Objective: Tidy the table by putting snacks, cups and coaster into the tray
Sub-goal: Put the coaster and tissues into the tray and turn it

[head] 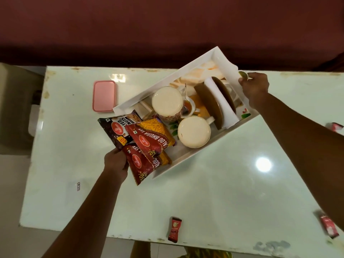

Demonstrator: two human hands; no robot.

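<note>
**Fingers clamp tray, packets grasped**

Head view: the right hand grips the tray's far-right rim. The left hand pinches three snack packets overhanging its near-left end. Two cups and brown coasters sit inside it.

A single wide-angle head view looks almost straight down on the counter from close above, far edge towards the top, near edge along the bottom
</note>
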